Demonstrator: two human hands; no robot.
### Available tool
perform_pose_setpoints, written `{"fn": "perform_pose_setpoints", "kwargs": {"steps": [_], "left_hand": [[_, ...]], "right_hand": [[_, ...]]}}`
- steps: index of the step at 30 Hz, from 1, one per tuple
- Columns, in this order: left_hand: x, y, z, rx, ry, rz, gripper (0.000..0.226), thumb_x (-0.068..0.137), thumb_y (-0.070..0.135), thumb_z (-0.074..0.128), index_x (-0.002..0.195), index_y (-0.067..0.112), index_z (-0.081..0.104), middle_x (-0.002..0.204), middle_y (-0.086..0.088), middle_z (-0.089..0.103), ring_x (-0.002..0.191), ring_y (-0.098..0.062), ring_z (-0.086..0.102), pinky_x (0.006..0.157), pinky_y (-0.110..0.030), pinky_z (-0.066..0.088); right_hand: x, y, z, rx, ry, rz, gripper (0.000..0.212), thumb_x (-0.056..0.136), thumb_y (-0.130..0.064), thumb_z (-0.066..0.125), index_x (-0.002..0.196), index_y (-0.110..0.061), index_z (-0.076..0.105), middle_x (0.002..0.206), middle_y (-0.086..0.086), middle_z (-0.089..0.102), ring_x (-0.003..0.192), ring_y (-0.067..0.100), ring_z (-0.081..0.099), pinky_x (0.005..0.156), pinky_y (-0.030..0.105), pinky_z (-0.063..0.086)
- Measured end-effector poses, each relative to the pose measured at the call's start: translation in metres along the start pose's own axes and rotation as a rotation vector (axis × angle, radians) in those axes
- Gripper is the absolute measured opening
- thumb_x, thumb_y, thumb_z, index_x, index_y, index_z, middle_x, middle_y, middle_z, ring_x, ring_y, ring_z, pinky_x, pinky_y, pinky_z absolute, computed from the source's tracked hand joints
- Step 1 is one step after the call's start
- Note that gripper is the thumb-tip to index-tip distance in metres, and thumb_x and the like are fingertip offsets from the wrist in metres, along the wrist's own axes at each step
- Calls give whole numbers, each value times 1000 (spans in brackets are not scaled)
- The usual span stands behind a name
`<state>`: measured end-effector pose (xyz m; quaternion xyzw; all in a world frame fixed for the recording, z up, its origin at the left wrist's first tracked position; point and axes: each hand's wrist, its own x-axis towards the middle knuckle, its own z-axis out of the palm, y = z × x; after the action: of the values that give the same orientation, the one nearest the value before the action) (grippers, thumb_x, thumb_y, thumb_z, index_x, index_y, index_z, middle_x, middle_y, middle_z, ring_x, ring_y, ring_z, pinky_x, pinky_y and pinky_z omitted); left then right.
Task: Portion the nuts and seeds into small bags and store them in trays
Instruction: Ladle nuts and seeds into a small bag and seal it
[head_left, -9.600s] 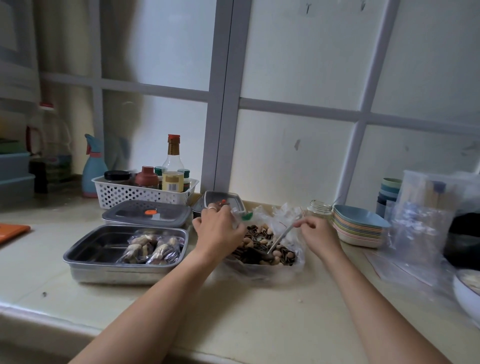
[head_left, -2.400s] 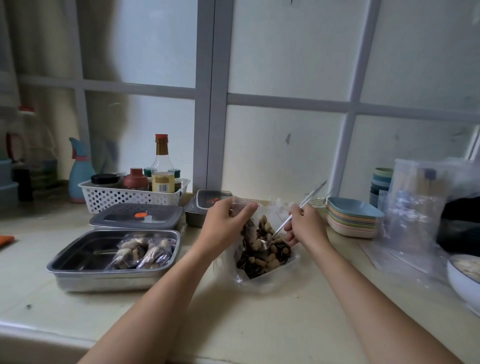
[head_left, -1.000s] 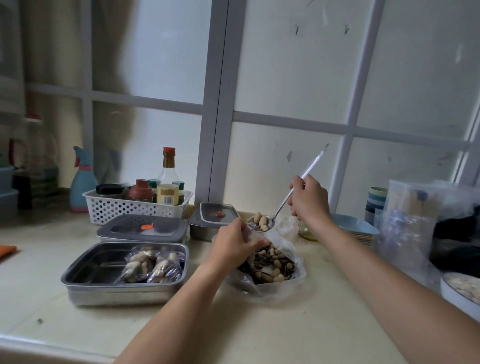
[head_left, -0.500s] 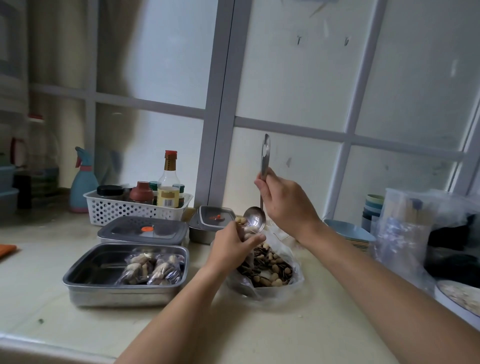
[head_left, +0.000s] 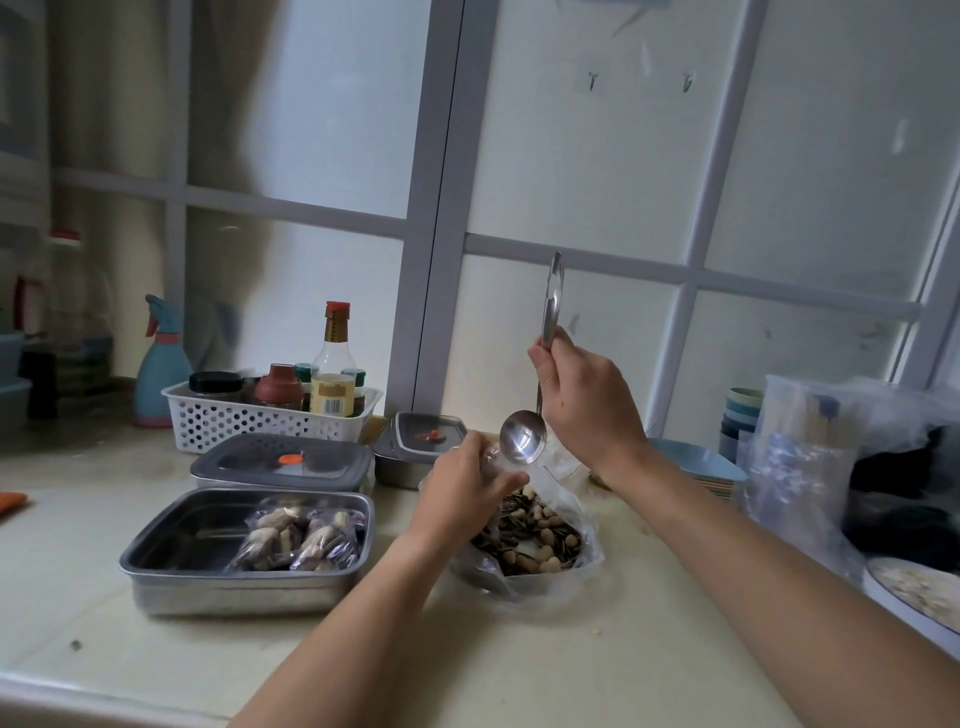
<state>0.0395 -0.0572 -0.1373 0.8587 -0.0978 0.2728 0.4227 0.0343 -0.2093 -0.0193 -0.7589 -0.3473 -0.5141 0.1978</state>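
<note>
A big clear bag of nuts and seeds (head_left: 530, 540) lies open on the counter. Above it my left hand (head_left: 462, 493) pinches a small clear bag (head_left: 493, 460), mostly hidden by my fingers. My right hand (head_left: 587, 400) grips a long metal spoon (head_left: 522, 441) nearly upright, bowl down and empty, touching the small bag's mouth. To the left, an open steel tray (head_left: 171, 540) holds two filled small bags (head_left: 301, 538).
Behind the tray are two lidded steel containers (head_left: 283, 462) and a white basket of bottles (head_left: 270, 415). A blue spray bottle (head_left: 161, 374) stands far left. Stacked coloured plates (head_left: 701, 470), cups and a large plastic bag (head_left: 810, 457) crowd the right.
My right hand lifted a spoonful of nuts out of the big bag, tipped the spoon upright over the small bag in my left hand, and the spoon bowl is now empty.
</note>
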Motion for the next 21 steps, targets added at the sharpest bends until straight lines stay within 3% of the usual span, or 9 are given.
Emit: {"fn": "perform_pose_setpoints", "kwargs": {"steps": [4, 7, 10, 13, 15, 18, 21], "left_hand": [[1, 1, 0, -58, 11, -12, 42, 83, 60, 74, 99, 30, 51, 79, 7, 72, 76, -7, 69, 77, -43, 58], [2, 1, -1, -122, 41, -50, 46, 87, 60, 70, 108, 22, 57, 94, 8, 73, 89, -7, 69, 86, -42, 58], [2, 2, -5, -297, 93, -126, 48, 93, 62, 60, 111, 18, 57, 85, 2, 75, 78, -11, 73, 84, -45, 60], [3, 6, -11, -351, 260, -186, 42, 101, 56, 49, 107, 16, 59, 88, -4, 69, 77, -19, 68, 81, -44, 57], [4, 6, -14, -251, 329, -233, 40, 105, 50, 44, 101, 13, 59, 105, -4, 62, 97, -20, 61, 85, -40, 49], [5, 1, -12, -77, 283, -345, 45, 103, 55, 40, 111, 14, 57, 119, -11, 57, 120, -27, 47, 99, -46, 42], [7, -9, -6, -28, 200, -454, 58, 100, 60, 36, 120, 11, 59, 126, -19, 60, 121, -36, 51, 106, -51, 41]], "right_hand": [[1, 4, -1, 105, -13, 34, 25, 110, -26, 43, 102, -6, 58, 61, -15, 41, 50, 4, 43, 50, 24, 33], [1, 8, -3, 103, 61, 91, 25, 110, -24, 44, 100, -7, 59, 60, -13, 44, 48, 4, 45, 47, 21, 32], [-3, 17, -5, 71, 107, 222, 28, 110, -25, 43, 98, -7, 59, 59, -6, 50, 47, 11, 50, 42, 30, 36], [-14, 21, -5, 141, 54, 538, 33, 109, -26, 41, 91, -5, 57, 64, 10, 62, 44, 23, 60, 42, 42, 52], [-26, 23, -2, 249, -5, 822, 35, 108, -25, 40, 89, -2, 58, 68, 15, 68, 39, 21, 61, 36, 34, 50], [-48, 31, 7, 417, -62, 1091, 37, 107, -27, 46, 87, -1, 64, 65, 14, 71, 40, 21, 61, 40, 28, 47], [-67, 40, 16, 585, -71, 1193, 32, 105, -26, 52, 88, -2, 64, 58, 9, 67, 43, 22, 57, 41, 28, 45]]}}
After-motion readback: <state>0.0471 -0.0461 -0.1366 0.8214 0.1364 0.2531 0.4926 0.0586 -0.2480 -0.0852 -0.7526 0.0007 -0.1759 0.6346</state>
